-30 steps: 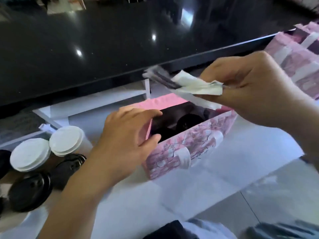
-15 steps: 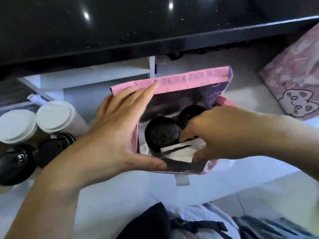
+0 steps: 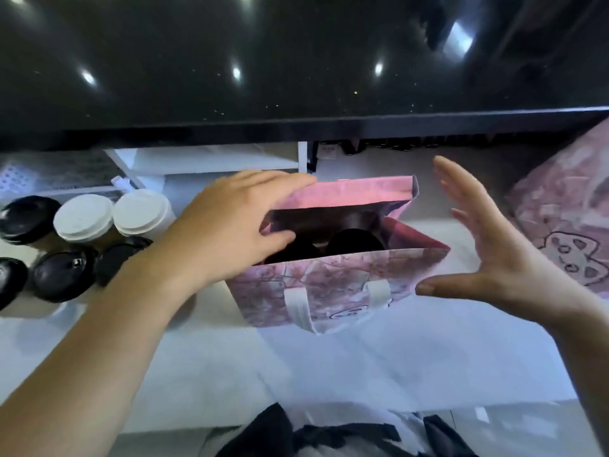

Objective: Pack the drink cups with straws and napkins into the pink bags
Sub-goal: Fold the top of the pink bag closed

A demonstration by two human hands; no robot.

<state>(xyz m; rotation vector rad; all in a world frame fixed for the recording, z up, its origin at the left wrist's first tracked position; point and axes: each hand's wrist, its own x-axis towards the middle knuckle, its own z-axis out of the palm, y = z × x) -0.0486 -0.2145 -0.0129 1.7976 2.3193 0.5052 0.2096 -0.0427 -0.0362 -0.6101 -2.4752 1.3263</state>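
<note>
Your left hand (image 3: 230,225) grasps the pink bag (image 3: 329,291). Your right hand (image 3: 494,255) is released beside it.

The bag stands upright on the white worktop (image 3: 362,364), its mouth gaping, with two black-lidded cups (image 3: 354,242) inside. Your left fingers lie over its far-left rim and the thumb hooks inside. Your right hand holds nothing, fingers spread, just right of the bag. Whether its thumb touches the near wall I cannot tell. More cups (image 3: 84,217), with white and black lids, crowd the left. A second bag (image 3: 566,225) at far right carries a cartoon drawing. The small label (image 3: 329,152) under the black counter (image 3: 296,77) is too blurred to read.
</note>
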